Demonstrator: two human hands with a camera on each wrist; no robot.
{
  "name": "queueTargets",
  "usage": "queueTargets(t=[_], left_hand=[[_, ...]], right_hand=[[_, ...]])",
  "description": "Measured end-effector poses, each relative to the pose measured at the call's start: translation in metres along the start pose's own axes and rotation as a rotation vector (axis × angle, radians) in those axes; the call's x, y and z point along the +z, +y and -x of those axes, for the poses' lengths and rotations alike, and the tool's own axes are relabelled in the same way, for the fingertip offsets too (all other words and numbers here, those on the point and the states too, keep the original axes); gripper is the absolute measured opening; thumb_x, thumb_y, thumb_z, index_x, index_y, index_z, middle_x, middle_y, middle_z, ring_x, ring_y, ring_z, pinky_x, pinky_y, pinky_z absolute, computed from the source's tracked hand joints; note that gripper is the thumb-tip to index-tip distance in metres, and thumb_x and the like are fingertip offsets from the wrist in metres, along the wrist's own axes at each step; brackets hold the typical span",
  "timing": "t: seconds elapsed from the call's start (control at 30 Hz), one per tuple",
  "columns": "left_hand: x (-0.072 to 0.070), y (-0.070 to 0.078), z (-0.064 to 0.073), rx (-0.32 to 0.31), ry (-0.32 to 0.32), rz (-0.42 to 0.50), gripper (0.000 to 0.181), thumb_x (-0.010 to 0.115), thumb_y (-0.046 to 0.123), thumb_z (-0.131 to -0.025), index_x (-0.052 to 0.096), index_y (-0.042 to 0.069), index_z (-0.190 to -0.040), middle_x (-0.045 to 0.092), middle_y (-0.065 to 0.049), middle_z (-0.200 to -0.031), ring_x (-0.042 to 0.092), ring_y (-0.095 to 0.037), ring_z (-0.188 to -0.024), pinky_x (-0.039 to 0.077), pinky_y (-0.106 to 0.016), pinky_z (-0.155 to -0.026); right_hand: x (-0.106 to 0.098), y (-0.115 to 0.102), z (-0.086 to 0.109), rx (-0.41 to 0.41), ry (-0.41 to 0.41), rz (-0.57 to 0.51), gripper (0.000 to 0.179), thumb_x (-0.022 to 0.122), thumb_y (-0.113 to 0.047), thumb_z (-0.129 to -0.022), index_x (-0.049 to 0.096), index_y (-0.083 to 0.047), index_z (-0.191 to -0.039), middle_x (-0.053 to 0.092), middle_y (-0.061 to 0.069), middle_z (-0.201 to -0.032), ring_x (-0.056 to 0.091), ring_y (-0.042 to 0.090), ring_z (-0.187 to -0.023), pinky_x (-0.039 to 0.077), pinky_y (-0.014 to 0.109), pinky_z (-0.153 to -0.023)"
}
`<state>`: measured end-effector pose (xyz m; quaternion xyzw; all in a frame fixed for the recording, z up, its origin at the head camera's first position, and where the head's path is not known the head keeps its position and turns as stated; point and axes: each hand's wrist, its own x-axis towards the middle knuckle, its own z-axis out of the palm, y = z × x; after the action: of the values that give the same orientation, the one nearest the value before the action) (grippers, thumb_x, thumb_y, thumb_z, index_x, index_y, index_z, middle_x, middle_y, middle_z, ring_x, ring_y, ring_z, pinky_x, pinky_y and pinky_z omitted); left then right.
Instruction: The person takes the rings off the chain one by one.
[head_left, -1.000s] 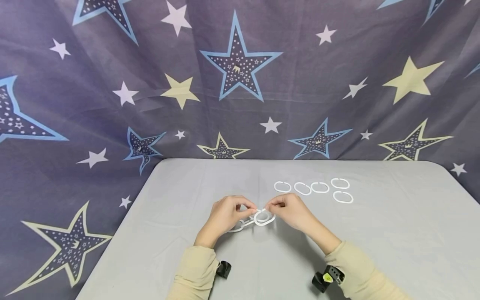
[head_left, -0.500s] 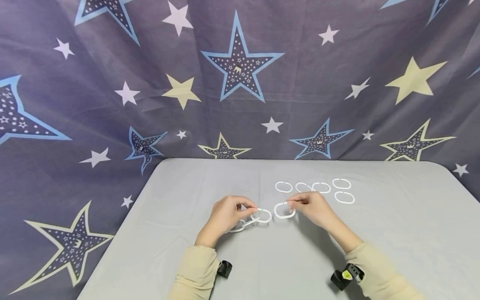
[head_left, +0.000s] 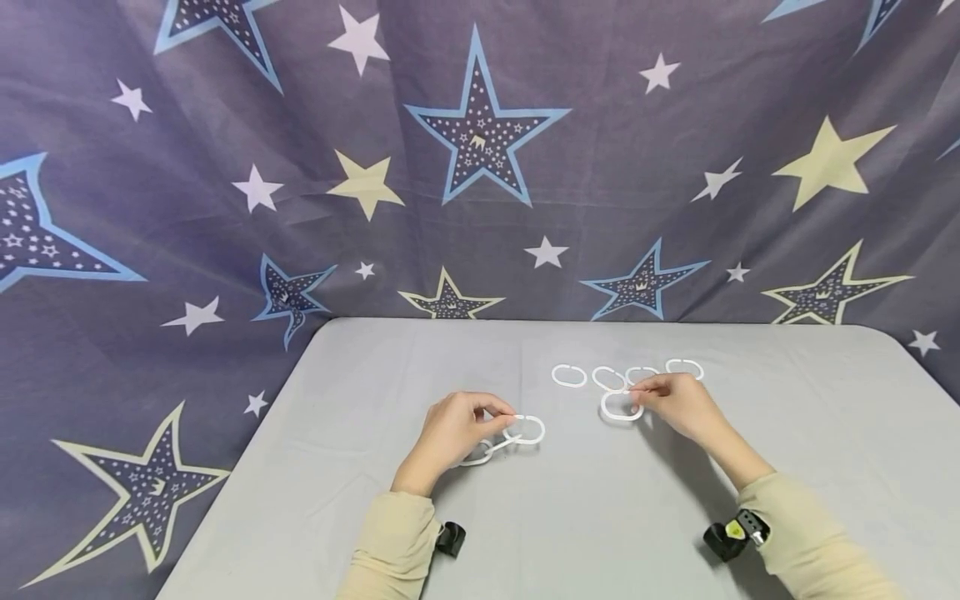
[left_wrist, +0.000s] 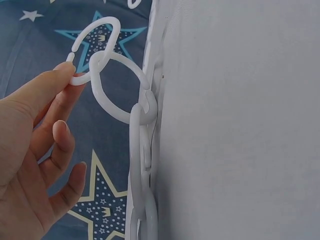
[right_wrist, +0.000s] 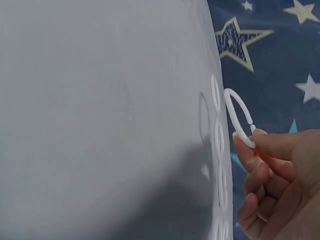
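Note:
Between thumb and index finger, my left hand (head_left: 459,429) pinches the end link of a white plastic chain (left_wrist: 95,95). That end link (left_wrist: 116,30) is an oval with a small gap in its side. More joined links hang down from it to the table, partly behind the hand in the head view. Off to the right, my right hand (head_left: 678,406) pinches a separate white oval link (head_left: 622,418) by its gapped side, raised over the table. In the right wrist view this link (right_wrist: 231,107) stands tilted and its shadow falls on the cloth.
Several loose white links (head_left: 569,376) lie in a row toward the back of the grey table (head_left: 585,517), just beyond my right hand, which covers part of them. A star-patterned curtain (head_left: 480,233) hangs behind the table's far edge.
My right hand has drawn its link away from the chain end and carried it right, toward the loose links. My left hand stays in place, pinching the chain.

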<state>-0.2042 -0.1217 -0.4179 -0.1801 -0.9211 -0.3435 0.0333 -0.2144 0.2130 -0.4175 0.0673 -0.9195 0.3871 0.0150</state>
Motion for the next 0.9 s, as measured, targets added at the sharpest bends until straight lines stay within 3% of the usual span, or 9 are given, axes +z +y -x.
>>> queueTargets(t=[0.47, 0.9], left_hand=[[-0.001, 0.0, 0.0, 0.005, -0.003, -0.003, 0.008, 0.077, 0.039, -0.086, 0.078, 0.034, -0.093, 0.062, 0.027, -0.074, 0.052, -0.002, -0.064, 0.041, -0.027, -0.059], [-0.001, 0.0, 0.0, 0.018, -0.001, 0.002, 0.009, 0.077, 0.037, -0.086, 0.078, 0.033, -0.093, 0.063, 0.027, -0.074, 0.051, -0.002, -0.062, 0.04, -0.027, -0.058]], right_hand=[[-0.02, 0.03, -0.005, 0.023, 0.001, 0.141, 0.021, 0.073, -0.019, -0.088, 0.075, 0.002, -0.089, 0.073, 0.01, -0.081, 0.06, 0.016, -0.07, 0.046, 0.036, -0.065], [-0.018, 0.031, -0.005, 0.062, 0.003, 0.158, 0.024, 0.073, -0.023, -0.089, 0.075, 0.0, -0.094, 0.073, 0.008, -0.081, 0.06, 0.017, -0.071, 0.047, 0.039, -0.067]])
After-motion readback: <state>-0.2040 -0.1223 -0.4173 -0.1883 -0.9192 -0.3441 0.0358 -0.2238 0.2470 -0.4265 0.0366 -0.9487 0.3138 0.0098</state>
